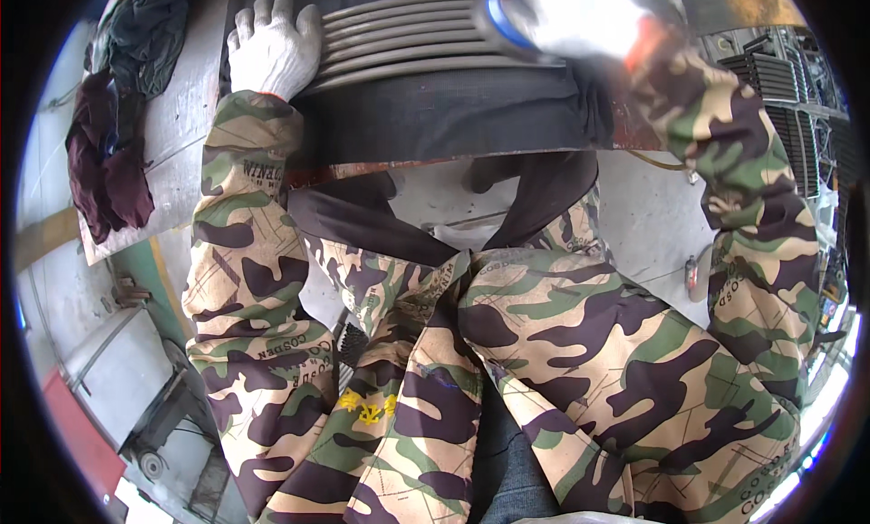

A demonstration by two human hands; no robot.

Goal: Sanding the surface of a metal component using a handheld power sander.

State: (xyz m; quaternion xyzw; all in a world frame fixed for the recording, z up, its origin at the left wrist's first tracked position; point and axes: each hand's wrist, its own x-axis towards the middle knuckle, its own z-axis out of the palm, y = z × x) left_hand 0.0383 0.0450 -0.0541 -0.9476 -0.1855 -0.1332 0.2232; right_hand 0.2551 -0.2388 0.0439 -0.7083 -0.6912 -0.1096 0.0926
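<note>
Several grey metal rods (pixel 408 33) lie side by side on a black cloth (pixel 435 116) over the bench. My left hand (pixel 275 48), in a white knitted glove, lies palm down over their left ends with its fingers stretched out and slightly apart. Across the right part of the rods is my right hand (pixel 580 19), also white-gloved and smeared by motion. It holds a blue-rimmed round thing (pixel 504 19) against or just above the rods; its exact kind is too blurred to tell. My right fingers are not distinct.
Dark garments (pixel 113 153) hang over a pale board (pixel 177 153) at the left. A wheeled cart (pixel 136 370) stands lower left. Racks with stacked dark parts (pixel 770 89) are at the right. The bench's front edge (pixel 362 169) runs before my lap.
</note>
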